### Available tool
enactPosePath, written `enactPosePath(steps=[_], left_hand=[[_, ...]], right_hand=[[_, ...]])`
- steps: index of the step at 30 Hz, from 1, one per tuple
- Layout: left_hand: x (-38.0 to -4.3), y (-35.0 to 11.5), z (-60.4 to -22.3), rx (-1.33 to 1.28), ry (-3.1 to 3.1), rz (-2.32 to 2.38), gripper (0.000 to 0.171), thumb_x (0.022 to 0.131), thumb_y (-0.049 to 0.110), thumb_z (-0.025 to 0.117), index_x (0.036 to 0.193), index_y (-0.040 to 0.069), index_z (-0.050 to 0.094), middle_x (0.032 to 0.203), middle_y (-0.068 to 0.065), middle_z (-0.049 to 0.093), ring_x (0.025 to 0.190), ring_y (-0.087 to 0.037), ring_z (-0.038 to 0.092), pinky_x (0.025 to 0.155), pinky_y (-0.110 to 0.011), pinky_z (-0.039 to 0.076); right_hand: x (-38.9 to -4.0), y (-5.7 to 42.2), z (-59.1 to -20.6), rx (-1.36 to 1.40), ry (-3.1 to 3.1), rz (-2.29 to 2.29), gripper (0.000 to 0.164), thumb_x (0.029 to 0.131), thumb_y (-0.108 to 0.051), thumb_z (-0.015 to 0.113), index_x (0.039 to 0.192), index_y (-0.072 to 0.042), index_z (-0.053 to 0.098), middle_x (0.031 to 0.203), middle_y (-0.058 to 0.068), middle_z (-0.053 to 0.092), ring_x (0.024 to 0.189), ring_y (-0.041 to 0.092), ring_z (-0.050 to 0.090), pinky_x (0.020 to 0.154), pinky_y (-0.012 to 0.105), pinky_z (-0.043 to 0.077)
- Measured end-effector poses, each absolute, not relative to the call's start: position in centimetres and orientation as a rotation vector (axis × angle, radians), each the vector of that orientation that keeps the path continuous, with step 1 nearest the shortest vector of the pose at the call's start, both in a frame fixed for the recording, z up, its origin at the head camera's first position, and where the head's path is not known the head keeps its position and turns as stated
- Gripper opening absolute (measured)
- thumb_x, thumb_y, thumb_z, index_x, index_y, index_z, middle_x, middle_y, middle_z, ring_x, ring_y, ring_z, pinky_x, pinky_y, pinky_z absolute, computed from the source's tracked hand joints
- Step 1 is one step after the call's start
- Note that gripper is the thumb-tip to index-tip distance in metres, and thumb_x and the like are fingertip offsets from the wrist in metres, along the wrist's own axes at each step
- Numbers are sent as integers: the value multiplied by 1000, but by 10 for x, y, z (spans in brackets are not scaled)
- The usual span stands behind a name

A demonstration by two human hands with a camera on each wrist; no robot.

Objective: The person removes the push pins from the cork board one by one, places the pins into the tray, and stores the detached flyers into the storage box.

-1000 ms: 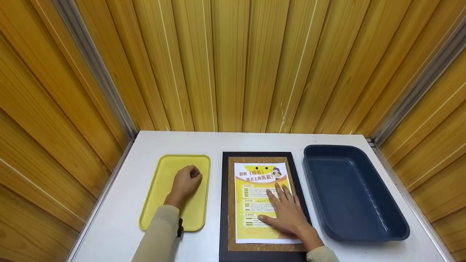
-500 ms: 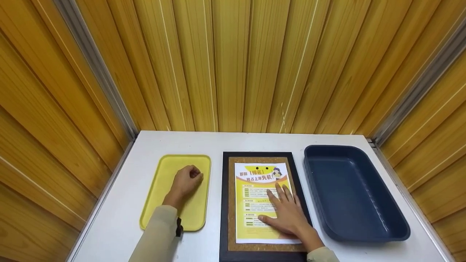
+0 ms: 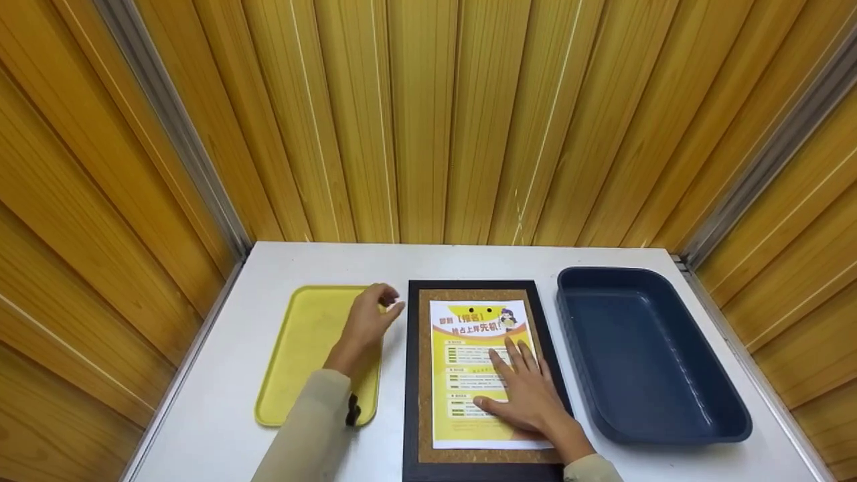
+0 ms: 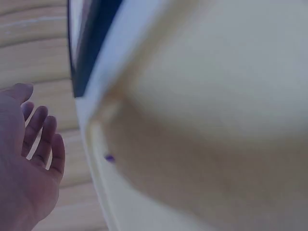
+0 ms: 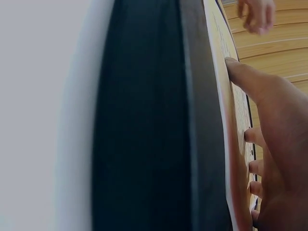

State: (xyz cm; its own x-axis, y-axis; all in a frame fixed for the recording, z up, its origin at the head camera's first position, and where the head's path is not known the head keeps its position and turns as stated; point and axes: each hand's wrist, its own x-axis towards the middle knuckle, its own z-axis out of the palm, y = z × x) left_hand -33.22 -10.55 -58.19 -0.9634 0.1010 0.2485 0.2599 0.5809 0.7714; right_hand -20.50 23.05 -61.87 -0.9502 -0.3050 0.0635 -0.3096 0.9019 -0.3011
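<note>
My left hand [image 3: 369,320] is over the upper right edge of a yellow tray [image 3: 321,361], beside a cork board's black frame [image 3: 412,375]. Its thumb and fingertips are bent close together; any small thing between them is too small to make out. A small purple thing [image 4: 109,158] lies near the tray's edge in the left wrist view. My right hand [image 3: 529,388] rests with spread fingers on a printed yellow and white sheet [image 3: 462,432]. The sheet lies on the cork board [image 3: 425,402], with two black dots near its top edge.
A deep dark blue bin [image 3: 643,361] stands on the white table [image 3: 201,402], right of the board. Wood-look panel walls [image 3: 422,134] enclose the back and both sides. A narrow strip of table separates tray and board.
My left hand has moved from over the middle right of the tray up and to the right, toward the board. My right hand stays on the sheet.
</note>
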Motion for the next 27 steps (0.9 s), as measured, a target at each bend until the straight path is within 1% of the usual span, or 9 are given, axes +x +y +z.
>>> enactPosePath(steps=[2, 6, 8, 12, 15, 20, 23, 25, 27], left_hand=[[-335, -89, -573, -351, -2630, -1324, 21, 98, 20, 79, 113, 8, 71, 107, -7, 70, 101, -27, 67, 90, -41, 56], [-341, -60, -559, -466, -2606, -1302, 24, 97, 18, 79, 115, 5, 70, 109, -10, 69, 103, -32, 68, 90, -43, 57], [-342, -49, -554, -506, -2603, -1288, 26, 97, 17, 78, 118, 5, 69, 112, -10, 68, 106, -32, 68, 91, -43, 57], [-345, -28, -548, -522, -2623, -1263, 30, 97, 17, 78, 123, 6, 68, 118, -6, 67, 112, -25, 67, 98, -38, 55], [-344, -16, -548, -521, -2641, -1253, 34, 97, 20, 79, 127, 9, 67, 123, -5, 66, 116, -20, 65, 102, -35, 54], [-345, 3, -551, -578, -2654, -1187, 44, 97, 28, 79, 134, 9, 64, 128, -6, 66, 120, -20, 63, 105, -35, 51], [-344, 12, -555, -579, -2682, -1178, 47, 98, 31, 79, 137, 11, 63, 130, -4, 65, 122, -19, 62, 107, -35, 50], [-344, 16, -560, -550, -2703, -1213, 48, 98, 31, 79, 139, 12, 62, 131, -2, 64, 124, -19, 61, 107, -35, 50], [-344, 21, -564, -514, -2722, -1252, 49, 98, 30, 79, 140, 13, 62, 132, -2, 64, 124, -20, 61, 107, -35, 50]], right_hand=[[-205, 231, -618, 489, -3052, 483, 102, 88, -82, 59, 162, -14, 44, 173, 21, 21, 158, 48, 16, 121, 74, 12], [-205, 231, -616, 482, -3057, 483, 102, 87, -82, 59, 162, -14, 45, 173, 21, 21, 159, 48, 15, 121, 74, 13], [-206, 231, -617, 480, -3057, 487, 102, 87, -82, 60, 161, -13, 46, 173, 22, 22, 158, 48, 16, 121, 74, 13], [-205, 230, -618, 476, -3074, 486, 103, 87, -83, 59, 162, -14, 45, 173, 21, 21, 159, 48, 15, 121, 73, 12], [-204, 229, -619, 475, -3080, 486, 103, 87, -84, 58, 162, -15, 44, 174, 20, 21, 159, 48, 14, 121, 73, 12], [-203, 229, -618, 479, -3054, 497, 101, 87, -82, 61, 161, -14, 47, 172, 22, 24, 158, 49, 17, 120, 74, 14], [-204, 230, -617, 482, -3059, 485, 101, 87, -82, 61, 161, -15, 46, 173, 21, 23, 158, 48, 17, 121, 73, 14], [-204, 230, -617, 486, -3056, 494, 101, 87, -82, 61, 161, -14, 47, 172, 22, 24, 158, 49, 17, 120, 74, 15], [-205, 231, -617, 479, -3075, 485, 102, 87, -83, 60, 162, -15, 45, 173, 20, 22, 159, 48, 15, 121, 73, 13]])
